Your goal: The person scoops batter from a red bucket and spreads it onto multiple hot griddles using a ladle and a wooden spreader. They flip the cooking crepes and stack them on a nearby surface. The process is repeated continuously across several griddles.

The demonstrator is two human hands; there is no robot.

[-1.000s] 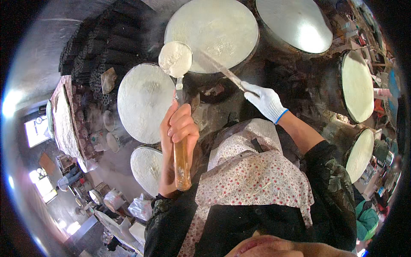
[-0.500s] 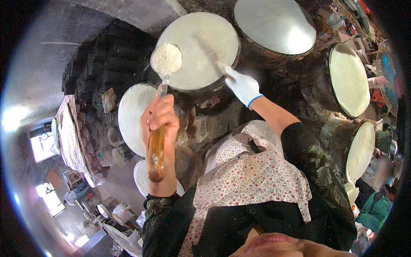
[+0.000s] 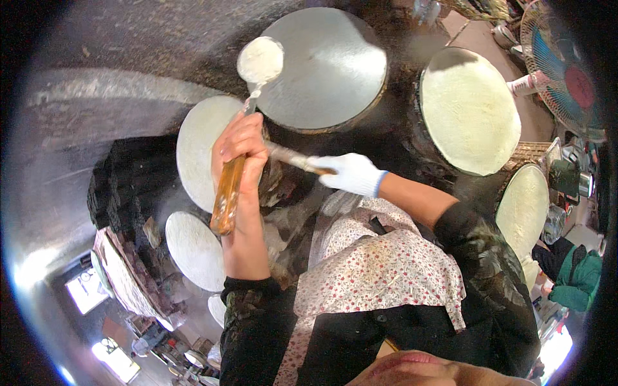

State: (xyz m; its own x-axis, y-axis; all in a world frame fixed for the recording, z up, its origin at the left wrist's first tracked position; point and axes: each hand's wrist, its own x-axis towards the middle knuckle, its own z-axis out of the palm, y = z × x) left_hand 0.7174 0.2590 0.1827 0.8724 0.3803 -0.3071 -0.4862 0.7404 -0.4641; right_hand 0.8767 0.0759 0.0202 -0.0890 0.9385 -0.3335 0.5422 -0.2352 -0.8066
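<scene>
Just at the left edge of a bare-looking grey griddle (image 3: pixel 322 74), we've got a ladle (image 3: pixel 260 60) loaded with something pale and doughy, though honestly we can't tell if it touches the metal or hangs above it. Our bare left hand (image 3: pixel 241 149) has its fingers curled tight together around the wooden handle (image 3: pixel 227 199), which is smeared with white and tilts down toward us. Our right hand (image 3: pixel 351 175), in a white glove, has its fingers wrapped around the brown end of a thin, pale tool (image 3: pixel 293 156); it's kinda blurry, and the tool's far end disappears behind our left hand, so no clue what that tip touches. Behind our left hand sits a white-coated griddle (image 3: pixel 198 151), with a smaller-looking pale round (image 3: pixel 196 249) below it. Off to the right we've got a big cream-coated griddle (image 3: pixel 473 112) and another pale round (image 3: pixel 523 209) near our sleeve, plus a fan (image 3: pixel 560 71) and someone in a green sleeve (image 3: pixel 579 280). We're wearing a flowery apron (image 3: pixel 380 276) over black.
</scene>
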